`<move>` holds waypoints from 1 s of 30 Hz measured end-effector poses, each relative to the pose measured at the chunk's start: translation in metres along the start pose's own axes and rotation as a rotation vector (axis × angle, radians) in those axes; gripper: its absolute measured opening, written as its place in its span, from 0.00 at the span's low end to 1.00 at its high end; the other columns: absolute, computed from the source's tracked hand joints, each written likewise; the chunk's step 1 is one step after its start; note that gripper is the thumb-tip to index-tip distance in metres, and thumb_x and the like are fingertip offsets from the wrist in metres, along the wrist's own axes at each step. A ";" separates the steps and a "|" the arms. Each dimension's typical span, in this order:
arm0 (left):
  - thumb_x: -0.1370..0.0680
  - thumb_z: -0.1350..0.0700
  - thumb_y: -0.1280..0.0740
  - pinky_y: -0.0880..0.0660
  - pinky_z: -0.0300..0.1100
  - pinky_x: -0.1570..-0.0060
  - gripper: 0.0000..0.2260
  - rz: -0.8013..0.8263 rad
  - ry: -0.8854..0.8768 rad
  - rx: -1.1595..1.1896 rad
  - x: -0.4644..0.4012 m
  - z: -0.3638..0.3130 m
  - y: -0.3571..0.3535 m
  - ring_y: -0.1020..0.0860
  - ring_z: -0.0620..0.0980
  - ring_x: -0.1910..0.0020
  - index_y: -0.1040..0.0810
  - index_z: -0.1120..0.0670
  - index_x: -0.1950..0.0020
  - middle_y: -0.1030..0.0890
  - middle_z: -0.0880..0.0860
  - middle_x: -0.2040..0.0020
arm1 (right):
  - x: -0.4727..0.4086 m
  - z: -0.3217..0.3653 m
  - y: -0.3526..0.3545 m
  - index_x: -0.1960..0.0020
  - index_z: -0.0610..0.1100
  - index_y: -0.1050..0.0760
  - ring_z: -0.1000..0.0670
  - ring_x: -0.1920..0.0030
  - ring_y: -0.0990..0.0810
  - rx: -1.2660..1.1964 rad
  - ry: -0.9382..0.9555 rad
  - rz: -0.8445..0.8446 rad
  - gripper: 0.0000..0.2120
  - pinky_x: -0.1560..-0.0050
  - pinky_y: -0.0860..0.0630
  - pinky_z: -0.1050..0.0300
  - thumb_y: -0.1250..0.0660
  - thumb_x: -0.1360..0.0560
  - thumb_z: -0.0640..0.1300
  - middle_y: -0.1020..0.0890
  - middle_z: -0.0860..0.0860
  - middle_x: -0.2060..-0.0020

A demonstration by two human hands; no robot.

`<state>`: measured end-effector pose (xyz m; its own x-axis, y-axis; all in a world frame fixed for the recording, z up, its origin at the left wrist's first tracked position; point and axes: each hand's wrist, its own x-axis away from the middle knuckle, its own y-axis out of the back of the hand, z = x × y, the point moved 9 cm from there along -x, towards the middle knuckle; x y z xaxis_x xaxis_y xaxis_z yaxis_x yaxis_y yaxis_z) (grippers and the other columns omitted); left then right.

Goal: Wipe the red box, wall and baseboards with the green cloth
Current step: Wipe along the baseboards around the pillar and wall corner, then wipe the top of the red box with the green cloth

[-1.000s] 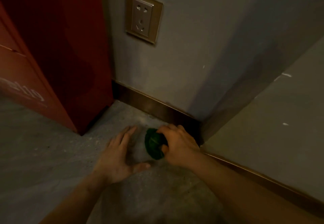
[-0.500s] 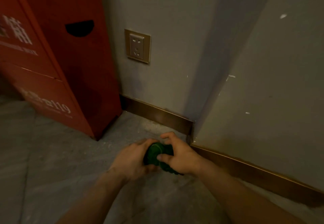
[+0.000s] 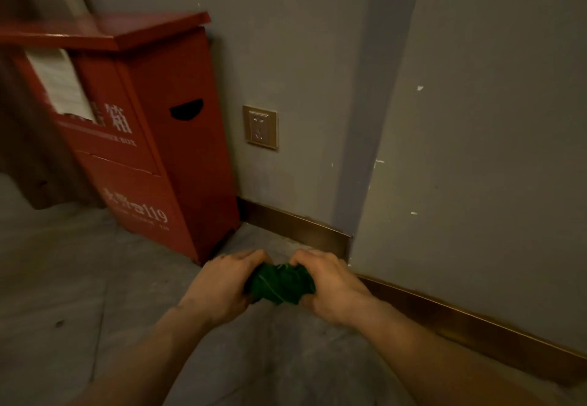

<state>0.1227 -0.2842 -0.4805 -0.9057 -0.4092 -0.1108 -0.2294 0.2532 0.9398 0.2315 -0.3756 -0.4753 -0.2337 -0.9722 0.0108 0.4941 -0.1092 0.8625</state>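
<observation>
While both hands are closed on it, the green cloth (image 3: 281, 285) sits bunched at lower centre of the frame, clear of every surface it is meant to wipe.

Item 1, green cloth: crumpled into a tight wad with visible folds. Judged soft, light and limp; it should take any shape pressed into it and will not slip readily. Best taken by a gathered handful, or spread flat under the palm for wiping.

Item 2, left hand (image 3: 222, 288): fingers curled over the wad's left end, clamped on the fabric.

Item 3, right hand (image 3: 330, 288): fingers curled over the right end, likewise clamped. The two hands nearly meet across the cloth.

Item 4, red box (image 3: 178, 164): tall cabinet at left of the frame, upright against the wall, white lettering on its front, a dark slot in its side, a paper sheet (image 3: 60, 81) fixed near the top. Rigid; well apart from the cloth.

Item 5, wall (image 3: 476, 151): grey, with an outside corner right of centre and small pale chips. A socket plate (image 3: 260, 126) sits just right of the box.

Item 6, baseboards (image 3: 295, 224): dark brown strips along the wall's foot, the nearer one running to lower right, close beside the right hand.

Item 7, floor (image 3: 79, 278): grey, mottled.
</observation>
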 end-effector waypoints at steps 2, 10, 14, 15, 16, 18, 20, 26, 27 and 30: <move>0.25 0.50 0.29 0.31 0.43 0.59 0.11 -0.002 0.007 -0.032 0.010 -0.003 0.009 0.22 0.44 0.55 0.28 0.40 0.47 0.21 0.42 0.51 | 0.005 0.010 0.000 0.42 0.54 0.29 0.50 0.44 0.25 0.021 0.046 -0.002 0.21 0.44 0.23 0.47 0.25 0.29 0.39 0.25 0.53 0.43; 0.23 0.55 0.30 0.28 0.46 0.56 0.12 0.011 0.143 -0.105 0.047 -0.018 0.044 0.23 0.49 0.53 0.28 0.42 0.45 0.22 0.44 0.50 | 0.019 0.047 0.007 0.41 0.52 0.29 0.48 0.46 0.23 0.000 0.166 0.035 0.20 0.50 0.23 0.49 0.28 0.29 0.37 0.23 0.52 0.44; 0.23 0.54 0.29 0.25 0.50 0.51 0.12 0.045 0.228 -0.077 0.069 -0.039 0.070 0.22 0.49 0.53 0.29 0.43 0.45 0.22 0.45 0.49 | 0.037 0.070 0.026 0.41 0.52 0.28 0.48 0.46 0.23 -0.019 0.150 0.109 0.21 0.49 0.22 0.48 0.29 0.29 0.35 0.23 0.52 0.45; 0.23 0.54 0.29 0.25 0.50 0.51 0.12 0.050 0.250 -0.067 0.074 -0.045 0.079 0.22 0.49 0.53 0.29 0.43 0.44 0.22 0.45 0.49 | 0.041 0.078 0.034 0.41 0.52 0.28 0.49 0.46 0.23 -0.017 0.145 0.130 0.21 0.48 0.22 0.48 0.28 0.29 0.35 0.23 0.52 0.45; 0.23 0.54 0.30 0.24 0.51 0.51 0.12 0.053 0.271 -0.058 0.080 -0.051 0.090 0.22 0.50 0.53 0.29 0.43 0.44 0.22 0.45 0.49 | 0.045 0.086 0.043 0.41 0.52 0.28 0.49 0.46 0.23 -0.022 0.140 0.146 0.22 0.48 0.22 0.50 0.28 0.30 0.35 0.23 0.52 0.44; 0.24 0.56 0.29 0.25 0.50 0.54 0.13 0.054 0.309 -0.051 0.089 -0.065 0.117 0.22 0.51 0.54 0.29 0.44 0.45 0.22 0.46 0.49 | 0.052 0.107 0.067 0.40 0.52 0.28 0.51 0.45 0.24 -0.031 0.130 0.169 0.23 0.48 0.23 0.53 0.27 0.30 0.36 0.23 0.53 0.44; 0.24 0.57 0.29 0.28 0.47 0.56 0.13 0.064 0.342 -0.029 0.096 -0.079 0.152 0.22 0.52 0.55 0.29 0.45 0.45 0.22 0.47 0.50 | 0.059 0.132 0.098 0.40 0.52 0.28 0.51 0.46 0.23 -0.023 0.125 0.193 0.23 0.49 0.23 0.54 0.27 0.30 0.35 0.23 0.53 0.44; 0.26 0.58 0.29 0.35 0.44 0.61 0.14 0.068 0.427 0.056 0.108 -0.135 0.292 0.22 0.52 0.54 0.28 0.46 0.44 0.21 0.48 0.49 | 0.074 0.223 0.227 0.40 0.50 0.27 0.49 0.45 0.23 -0.012 0.123 0.252 0.21 0.49 0.22 0.51 0.29 0.29 0.35 0.23 0.52 0.43; 0.25 0.57 0.29 0.34 0.44 0.61 0.14 0.059 0.432 0.067 0.107 -0.147 0.319 0.22 0.51 0.55 0.29 0.45 0.45 0.21 0.47 0.50 | 0.076 0.239 0.253 0.41 0.50 0.27 0.49 0.45 0.23 -0.008 0.126 0.258 0.20 0.48 0.23 0.51 0.30 0.29 0.34 0.23 0.52 0.43; 0.25 0.56 0.29 0.33 0.45 0.63 0.13 0.026 0.462 0.094 0.104 -0.180 0.404 0.23 0.49 0.58 0.31 0.44 0.48 0.21 0.46 0.52 | 0.079 0.285 0.329 0.42 0.52 0.27 0.48 0.46 0.23 -0.005 0.137 0.266 0.20 0.48 0.23 0.49 0.30 0.29 0.34 0.23 0.52 0.44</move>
<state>0.0001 -0.3824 -0.0537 -0.6632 -0.7433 0.0880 -0.2589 0.3381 0.9048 0.1371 -0.4290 -0.0463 0.0197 -0.9856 0.1679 0.5269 0.1529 0.8361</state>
